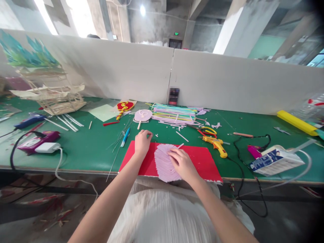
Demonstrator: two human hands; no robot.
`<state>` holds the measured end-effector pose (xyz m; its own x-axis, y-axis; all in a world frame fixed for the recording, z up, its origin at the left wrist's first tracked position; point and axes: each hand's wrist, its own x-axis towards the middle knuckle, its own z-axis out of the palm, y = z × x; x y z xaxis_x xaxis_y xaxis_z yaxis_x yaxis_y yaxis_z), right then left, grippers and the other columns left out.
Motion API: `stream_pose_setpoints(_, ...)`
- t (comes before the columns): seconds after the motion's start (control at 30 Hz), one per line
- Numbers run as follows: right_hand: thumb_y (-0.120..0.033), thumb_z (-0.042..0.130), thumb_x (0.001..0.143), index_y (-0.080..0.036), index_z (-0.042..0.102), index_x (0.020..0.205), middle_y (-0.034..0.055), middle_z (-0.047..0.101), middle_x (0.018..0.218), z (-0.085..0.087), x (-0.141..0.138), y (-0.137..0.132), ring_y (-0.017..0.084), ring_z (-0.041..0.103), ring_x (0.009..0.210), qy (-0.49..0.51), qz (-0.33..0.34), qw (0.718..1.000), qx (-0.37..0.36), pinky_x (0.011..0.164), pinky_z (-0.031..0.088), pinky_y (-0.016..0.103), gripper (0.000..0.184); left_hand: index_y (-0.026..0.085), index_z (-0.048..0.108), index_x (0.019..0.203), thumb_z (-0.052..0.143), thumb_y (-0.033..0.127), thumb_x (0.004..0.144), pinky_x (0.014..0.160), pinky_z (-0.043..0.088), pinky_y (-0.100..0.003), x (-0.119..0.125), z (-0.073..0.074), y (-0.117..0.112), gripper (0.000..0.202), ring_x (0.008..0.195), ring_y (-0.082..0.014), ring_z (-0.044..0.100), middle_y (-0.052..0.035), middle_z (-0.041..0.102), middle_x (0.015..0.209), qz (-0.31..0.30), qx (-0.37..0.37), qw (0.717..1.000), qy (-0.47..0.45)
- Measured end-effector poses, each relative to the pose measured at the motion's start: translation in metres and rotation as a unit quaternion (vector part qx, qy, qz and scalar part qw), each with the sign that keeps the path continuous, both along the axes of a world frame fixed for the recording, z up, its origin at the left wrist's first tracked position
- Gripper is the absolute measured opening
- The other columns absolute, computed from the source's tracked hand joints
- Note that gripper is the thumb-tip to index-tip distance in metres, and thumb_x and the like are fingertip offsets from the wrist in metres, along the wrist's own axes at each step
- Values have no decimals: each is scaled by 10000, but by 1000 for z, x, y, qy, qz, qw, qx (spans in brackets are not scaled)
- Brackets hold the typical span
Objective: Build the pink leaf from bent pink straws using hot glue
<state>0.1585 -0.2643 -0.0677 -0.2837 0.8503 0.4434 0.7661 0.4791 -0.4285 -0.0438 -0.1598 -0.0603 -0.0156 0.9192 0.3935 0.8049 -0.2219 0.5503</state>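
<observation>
On a red board [202, 160] at the table's front edge lies a lilac leaf-shaped piece [162, 165] built from many narrow strips laid side by side. My right hand [182, 163] rests on its upper right part, fingers bent and pressed together against it. One pale strip [181, 145] sticks out past the piece's upper edge, beside those fingers. My left hand [143, 143] hovers over the board's upper left edge, apart from the piece. Its thumb and fingertips are pinched together; anything between them is too small to make out.
Behind the board lie a bundle of coloured strips [174, 114], a lilac round shape on a stick [143, 115] and scissors [209, 131]. A yellow glue gun [215, 145] is right, a blue pen-like tool [125, 136] left. Cables hang over the front edge; a white partition [113, 71] stands behind.
</observation>
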Motion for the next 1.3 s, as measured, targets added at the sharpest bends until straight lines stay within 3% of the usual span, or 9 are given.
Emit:
stream_pose_setpoints(0.13,-248,488,886,-250,687,987,20,693,1001,32,15,30,152,636,908,2,41,996,-80,835,495,283,224,213,627,763,501,334,877,754,410,-280,2,3,-2,209,728,-183,614,-22,669,718,6,-20,1000,16)
stream_pose_setpoints(0.27,-273,469,895,-236,693,962,27,693,1019,53,28,95,156,623,929,-143,-91,984,-57,816,460,244,237,216,614,788,536,293,860,776,401,-277,4,7,-5,131,795,-179,618,-22,686,806,17,-20,999,24)
stream_pose_setpoints(0.43,-179,437,877,-134,700,934,128,676,1005,40,42,169,210,591,939,-195,-185,961,-60,800,433,290,273,214,599,861,560,243,839,800,398,-295,3,7,-5,53,820,-181,617,-26,676,854,21,-24,999,9)
stream_pose_setpoints(0.5,-128,435,856,-99,681,992,160,649,1057,33,49,188,217,560,982,-210,-212,953,-58,819,416,295,282,210,597,869,539,240,851,816,392,-308,3,4,-4,68,833,-186,616,-35,673,867,22,-22,999,13)
stream_pose_setpoints(0.63,-66,467,805,-65,696,879,177,663,999,26,61,209,222,542,981,-230,-235,942,-71,809,400,287,240,203,597,861,496,239,875,857,371,-329,3,0,-2,108,867,-196,616,-49,675,893,19,-27,999,27)
stream_pose_setpoints(0.8,-112,501,805,-108,706,874,146,692,935,29,67,215,217,586,878,-212,-254,942,-65,731,405,287,216,199,601,872,455,238,894,839,377,-324,4,1,-3,153,865,-199,622,-56,680,900,20,-33,999,30)
stream_pose_setpoints(0.97,-201,471,856,-145,692,955,117,705,937,48,82,204,202,611,831,-163,-254,953,-18,697,401,273,249,190,610,891,448,228,895,851,377,-324,4,4,-3,167,890,-203,625,-62,685,910,27,-40,998,27)
stream_pose_setpoints(1.13,-258,464,865,-157,674,960,94,713,865,64,101,174,190,634,780,-83,-243,966,35,689,427,263,252,182,645,914,448,237,894,831,395,-305,5,5,-2,206,887,-201,625,-64,686,920,37,-33,998,39)
stream_pose_setpoints(1.3,-383,484,850,-178,683,897,86,718,792,56,97,126,203,647,665,87,-226,963,122,625,444,283,289,186,688,954,405,282,915,834,407,-310,3,4,-3,302,905,-214,622,-74,682,946,48,-16,997,53)
